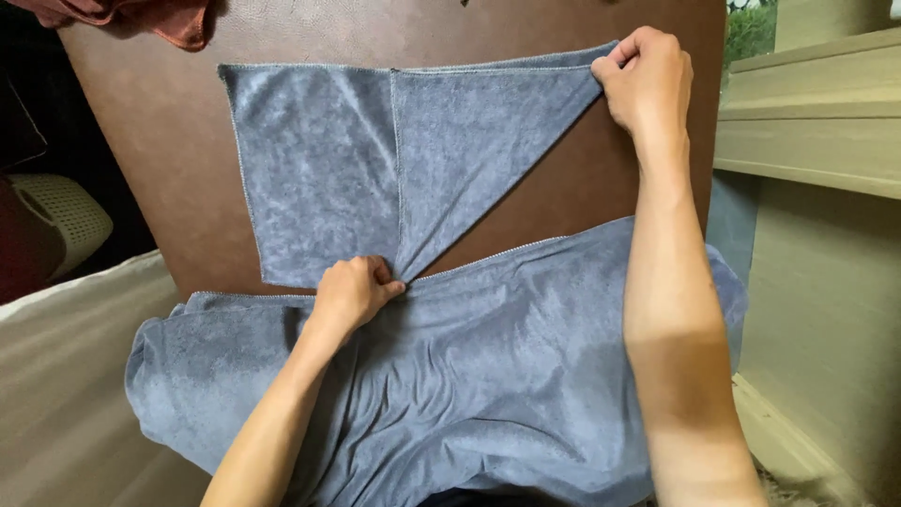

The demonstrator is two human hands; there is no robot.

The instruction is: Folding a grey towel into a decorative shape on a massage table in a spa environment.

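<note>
Grey towel (375, 160) soft, matt, fuzzy cloth, brown tabletop (169, 141) smooth leather-like, faint sheen

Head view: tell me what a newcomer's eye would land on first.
The grey towel spread on the brown surface fills the middle, one part folded into a slanting triangle. The right hand pinches its far corner at upper right, while the left hand grips the gathered cloth at the centre. A reddish cloth lies bunched at the top left edge, and a white perforated basket sits at far left.
</note>
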